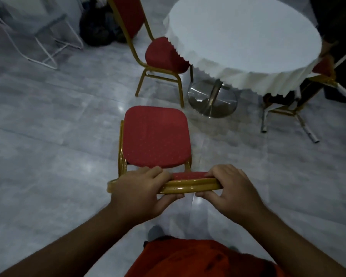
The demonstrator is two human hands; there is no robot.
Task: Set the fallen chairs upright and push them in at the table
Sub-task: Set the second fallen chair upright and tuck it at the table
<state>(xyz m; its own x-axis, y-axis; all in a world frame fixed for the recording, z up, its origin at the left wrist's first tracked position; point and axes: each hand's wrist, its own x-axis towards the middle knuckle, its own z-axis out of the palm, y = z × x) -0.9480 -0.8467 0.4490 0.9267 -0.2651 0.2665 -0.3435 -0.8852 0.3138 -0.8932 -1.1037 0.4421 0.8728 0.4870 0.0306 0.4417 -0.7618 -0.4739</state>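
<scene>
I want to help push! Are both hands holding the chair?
Touching. The head view shows the left hand and right hand wrapped around the chair back's gold top rail.

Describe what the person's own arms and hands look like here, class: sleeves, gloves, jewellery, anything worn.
Both forearms are bare, with no sleeves reaching into view. The left hand and right hand wear no gloves, and no rings, watch or bracelets show on the fingers or wrists. The only clothing visible is an orange-red garment at the bottom edge of the picture. The image is dim and slightly blurred.
</scene>
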